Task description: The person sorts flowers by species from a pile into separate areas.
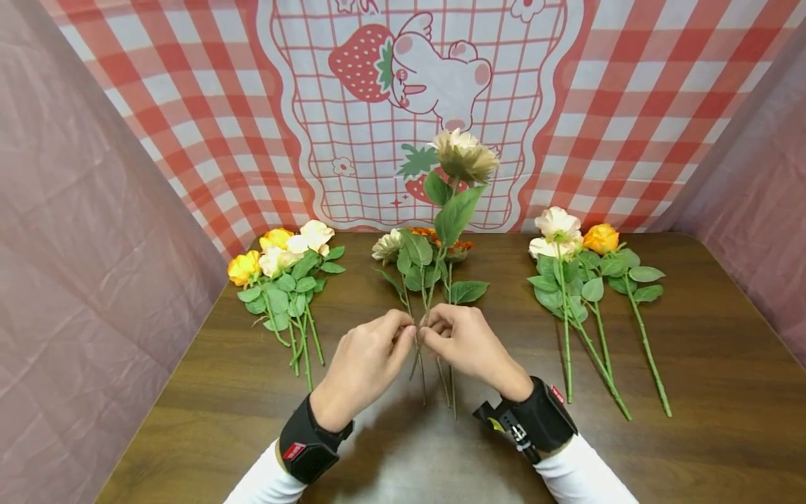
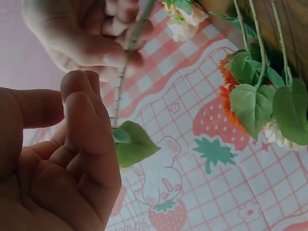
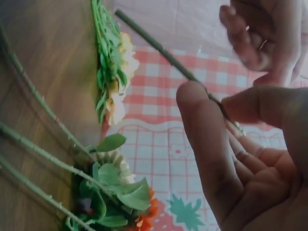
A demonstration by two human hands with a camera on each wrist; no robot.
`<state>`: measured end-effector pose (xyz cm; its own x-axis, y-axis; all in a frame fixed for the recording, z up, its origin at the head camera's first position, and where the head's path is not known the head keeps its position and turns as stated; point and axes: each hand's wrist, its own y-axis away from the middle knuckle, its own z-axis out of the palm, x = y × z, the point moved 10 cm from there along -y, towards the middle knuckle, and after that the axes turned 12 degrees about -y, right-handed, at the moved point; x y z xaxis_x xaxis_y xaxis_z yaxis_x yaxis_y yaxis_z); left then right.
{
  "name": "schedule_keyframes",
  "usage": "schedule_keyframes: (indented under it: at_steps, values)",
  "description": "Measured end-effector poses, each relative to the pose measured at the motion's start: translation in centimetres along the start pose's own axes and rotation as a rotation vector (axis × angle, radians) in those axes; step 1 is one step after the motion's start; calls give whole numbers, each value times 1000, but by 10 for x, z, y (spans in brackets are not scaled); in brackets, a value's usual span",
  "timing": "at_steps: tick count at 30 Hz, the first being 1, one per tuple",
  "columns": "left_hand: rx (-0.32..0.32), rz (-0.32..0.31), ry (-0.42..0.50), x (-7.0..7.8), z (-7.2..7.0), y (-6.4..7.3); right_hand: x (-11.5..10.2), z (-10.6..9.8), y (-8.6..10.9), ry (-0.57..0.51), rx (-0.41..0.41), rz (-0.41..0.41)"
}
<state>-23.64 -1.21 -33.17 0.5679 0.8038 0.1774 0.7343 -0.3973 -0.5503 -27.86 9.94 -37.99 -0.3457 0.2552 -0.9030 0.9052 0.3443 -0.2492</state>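
- On the left of the brown table [image 1: 189, 420], a bunch of yellow and pale roses [image 1: 290, 283] lies with its stems toward me.
- My left hand [image 1: 371, 350] is next, with a black band [image 1: 308, 441] on the wrist. Its fingers are bent and close to the stem I have up, but I cannot tell if they pinch anything.
- In the middle, a cream flower [image 1: 387, 246] and some orange flowers [image 1: 423, 232] lie on the table behind my hands.
- The tall cream flower [image 1: 458, 213] is up in the air between my hands, in front of the red and white checked cloth [image 1: 214, 105]. Its head is at the top.
- My right hand [image 1: 472, 343] pinches its thin stem [image 3: 166, 53] between thumb and finger.
- On the right, pale roses [image 1: 557, 224] and an orange rose [image 1: 601, 238] lie on the table.
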Motion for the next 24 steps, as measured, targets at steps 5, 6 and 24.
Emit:
schedule_keyframes:
  at_steps: [5, 6, 24]
  values:
    - [17, 24, -5, 4, -6, 1, 7, -8, -3, -15, 45, 24]
    - [21, 27, -7, 5, -7, 1, 8, -9, -3, -8, 52, 25]
    - [50, 86, 21, 14, -20, 4, 35, 25, -29, 63, -9, 110]
